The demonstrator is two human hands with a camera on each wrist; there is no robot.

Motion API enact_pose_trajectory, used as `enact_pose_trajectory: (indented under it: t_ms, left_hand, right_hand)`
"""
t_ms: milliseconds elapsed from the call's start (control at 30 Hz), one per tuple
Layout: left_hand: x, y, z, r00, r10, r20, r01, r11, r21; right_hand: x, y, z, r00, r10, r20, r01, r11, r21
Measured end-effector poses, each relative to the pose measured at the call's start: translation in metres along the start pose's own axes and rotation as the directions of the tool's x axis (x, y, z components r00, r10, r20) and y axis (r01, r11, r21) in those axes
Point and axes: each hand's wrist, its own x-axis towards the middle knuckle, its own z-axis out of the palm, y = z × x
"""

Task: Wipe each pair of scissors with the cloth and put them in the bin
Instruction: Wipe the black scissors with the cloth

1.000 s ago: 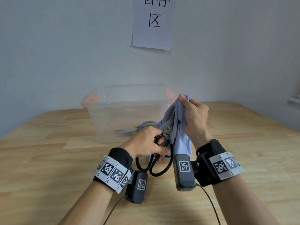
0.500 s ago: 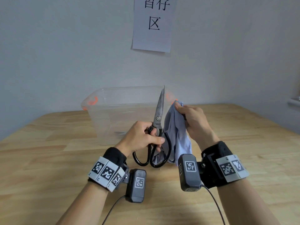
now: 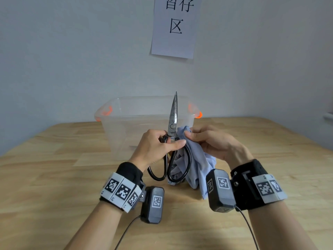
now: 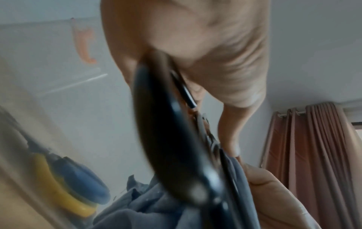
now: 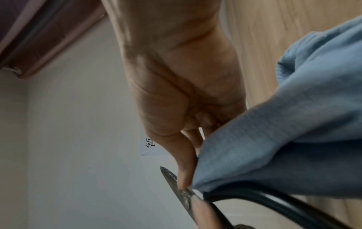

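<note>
Left hand: the left hand grips the black-handled scissors just below the pivot, fingers curled round the top of the handles, thumb lying across the front
Right hand: the right hand pinches the blue cloth between thumb and fingers, bunched against the right side of the scissors at the pivot; the right wrist view shows a fingertip touching the blade beside the cloth
Scissors: held upright above the counter, blades closed and pointing up, tip in front of the bin's rim; the 2 black loop handles hang below the left hand; the cloth passes behind the right loop
Cloth: most of it hangs loose beneath the right hand, down toward the counter
Bin: the clear plastic bin with orange latches stands on the counter behind both hands, close to the wall
Inside the bin: seen through the wall in the left wrist view, 1 pair of blue-and-yellow-handled scissors lies at the bottom
Wall: a paper sign with printed characters is fixed above the bin
Background: brown curtains show in the left wrist view
</note>
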Motion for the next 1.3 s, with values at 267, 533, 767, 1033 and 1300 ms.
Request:
enact_pose_trajectory:
  t_ms: [267,533,767,1033,1300]
  left_hand:
    - [0.006,0.002,-0.004,0.999,0.002,0.052,-0.020,0.941,0.338]
    - [0.004,0.006,0.007,0.979,-0.130,0.155,0.146,0.984,-0.097]
    - [-0.003,0.016,0.009,0.967,-0.124,0.223,0.140,0.988,-0.058]
    - [-0.011,0.026,0.022,0.915,-0.257,0.310,0.337,0.911,-0.238]
    - [-0.013,0.029,0.029,0.872,-0.321,0.369,0.444,0.836,-0.322]
  right_hand:
    - [0.006,0.007,0.001,0.999,-0.007,0.044,-0.003,0.977,0.215]
    - [0.006,0.006,-0.003,0.996,-0.041,0.085,0.018,0.967,0.254]
    - [0.011,0.004,0.003,0.967,-0.209,-0.143,0.249,0.888,0.388]
    - [0.015,0.014,0.004,0.960,-0.265,-0.093,0.279,0.854,0.438]
    - [0.014,0.014,0.008,0.954,-0.285,-0.089,0.296,0.865,0.406]
